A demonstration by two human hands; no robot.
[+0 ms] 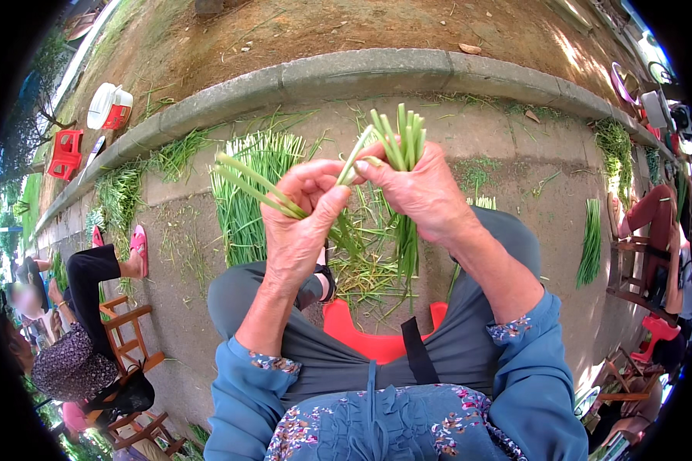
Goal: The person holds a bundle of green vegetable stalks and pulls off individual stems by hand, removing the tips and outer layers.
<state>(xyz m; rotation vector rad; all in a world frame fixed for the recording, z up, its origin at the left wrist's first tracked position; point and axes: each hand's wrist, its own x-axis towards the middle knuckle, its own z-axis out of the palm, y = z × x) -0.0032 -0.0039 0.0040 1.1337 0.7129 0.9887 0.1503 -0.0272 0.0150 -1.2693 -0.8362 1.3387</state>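
Note:
My left hand (288, 238) is closed round a few green stalks (246, 178), whose cut ends point up and left. Its thumb and forefinger also pinch one paler stalk (354, 159), which my right thumb touches near the same spot. A thicker bunch of green chive-like stalks (402, 142) is gripped in my right hand (430, 196); the cut ends stick up and the dark green leaves hang below. Both hands are close together above my lap. Loose leaves and trimmings (369, 273) lie on the ground beneath them.
A large pile of chive-like stalks (246, 200) lies beyond my left hand. A low concrete curb (361, 73) curves across the far side. A red plastic piece (373, 338) shows between my legs. Seated people, wooden chairs (123, 330) and a smaller bundle (590, 242) are at the sides.

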